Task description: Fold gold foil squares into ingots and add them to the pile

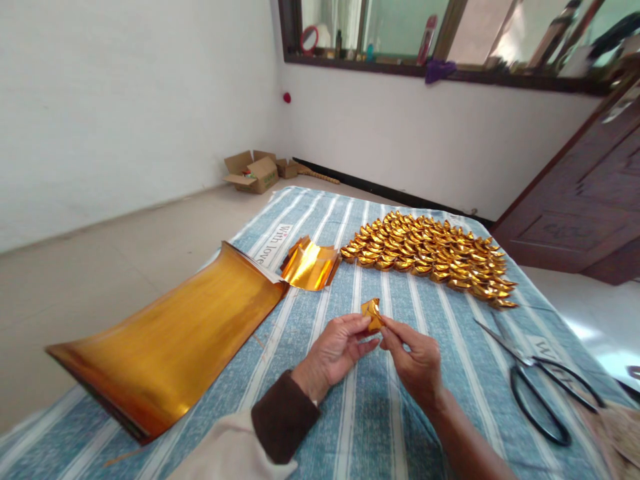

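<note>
- While both hands meet over the blue-and-white striped cloth [360, 427] covering the table, a small folded piece of gold foil paper [372, 313] sits pinched between them, near the middle of the view
- The left hand [334, 352] comes in from 7 o'clock, its grip clenched on the foil's lower left edge; the right hand [414, 359] comes in from 5 o'clock, fingertips grasping the right edge
- At 1 o'clock of the hands lies a dense spread of finished gold foil ingot shapes [430, 257], well apart from them
- At 11 o'clock, a small stack of cut gold foil squares [310, 265]; at 9 o'clock, a large curled sheaf of gold foil sheets [170, 340], its near corner seeming to overhang the table
- At 3 o'clock, long black-handled scissors [543, 383], blades pointing toward the hands
- Judged risks: thin foil may tear or crease wrongly under a hard pinch; the overhanging sheaf could slide off; a right forearm sweeping outward might strike the scissors
</note>
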`<state>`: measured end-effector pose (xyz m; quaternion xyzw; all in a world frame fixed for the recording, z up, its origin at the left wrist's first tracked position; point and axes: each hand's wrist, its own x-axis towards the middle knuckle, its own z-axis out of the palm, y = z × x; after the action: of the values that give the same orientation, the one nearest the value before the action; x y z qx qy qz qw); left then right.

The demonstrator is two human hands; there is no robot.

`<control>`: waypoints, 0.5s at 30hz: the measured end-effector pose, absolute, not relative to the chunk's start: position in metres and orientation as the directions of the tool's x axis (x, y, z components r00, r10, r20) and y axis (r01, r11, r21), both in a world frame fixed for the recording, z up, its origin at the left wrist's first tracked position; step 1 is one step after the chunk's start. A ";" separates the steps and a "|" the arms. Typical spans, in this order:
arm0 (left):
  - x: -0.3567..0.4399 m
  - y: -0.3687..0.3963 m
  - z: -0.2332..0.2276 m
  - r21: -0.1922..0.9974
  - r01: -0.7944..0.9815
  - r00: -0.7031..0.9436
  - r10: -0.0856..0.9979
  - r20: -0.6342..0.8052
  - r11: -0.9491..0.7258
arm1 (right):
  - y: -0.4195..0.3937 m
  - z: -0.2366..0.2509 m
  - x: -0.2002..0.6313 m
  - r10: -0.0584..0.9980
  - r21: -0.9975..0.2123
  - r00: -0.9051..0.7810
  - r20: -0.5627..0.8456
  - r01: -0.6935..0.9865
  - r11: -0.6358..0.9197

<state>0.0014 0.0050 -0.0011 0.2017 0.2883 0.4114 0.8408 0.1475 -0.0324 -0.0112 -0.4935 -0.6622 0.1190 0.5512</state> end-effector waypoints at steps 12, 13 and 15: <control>0.001 0.006 -0.003 0.580 -0.563 0.494 0.802 -0.334 0.589 | -0.035 -0.007 0.148 0.867 -0.807 0.080 0.492 0.416 0.420; 0.001 0.006 -0.003 0.578 -0.565 0.491 0.803 -0.337 0.588 | -0.034 -0.008 0.148 0.872 -0.814 0.081 0.484 0.407 0.414; 0.002 0.007 -0.003 0.572 -0.574 0.481 0.806 -0.344 0.586 | -0.033 -0.009 0.147 0.875 -0.825 0.099 0.474 0.398 0.402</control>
<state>0.0018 0.0067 -0.0029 0.1936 0.3005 0.4115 0.8384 0.1472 -0.0334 -0.0085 -0.5013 -0.6348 0.2185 0.5459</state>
